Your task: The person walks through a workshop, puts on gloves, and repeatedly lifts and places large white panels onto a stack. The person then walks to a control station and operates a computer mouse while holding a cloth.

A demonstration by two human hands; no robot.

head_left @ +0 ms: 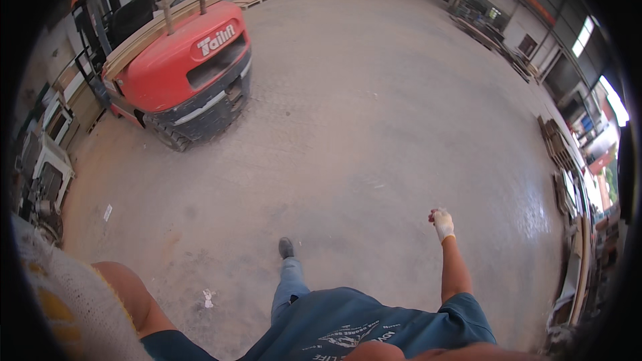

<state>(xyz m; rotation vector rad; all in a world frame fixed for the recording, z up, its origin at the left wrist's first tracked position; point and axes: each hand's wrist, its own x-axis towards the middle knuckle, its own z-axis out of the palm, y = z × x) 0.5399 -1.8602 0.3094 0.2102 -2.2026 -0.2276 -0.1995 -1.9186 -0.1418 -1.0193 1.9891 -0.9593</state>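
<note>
My left hand [73,307], in a white knit glove with yellow patches, is raised very close at the lower left edge. Its fingers run out of the picture, so their pose is hidden. Out to the right, over the floor, is my right hand [441,220] in a whitish glove, on an outstretched arm. Its fingers are curled closed. Something dark reddish shows at the fingers, too small to tell whether it is part of the glove or a held thing. Neither hand touches the floor or any machine.
A red forklift [180,60] with long boards [134,43] on it stands at the far left. A white-framed machine [53,167] is at the left. Stacked boards [558,144] line the right side. Paper scraps [208,298] lie on the concrete floor [334,134]. A wooden pallet [253,1] lies farther back.
</note>
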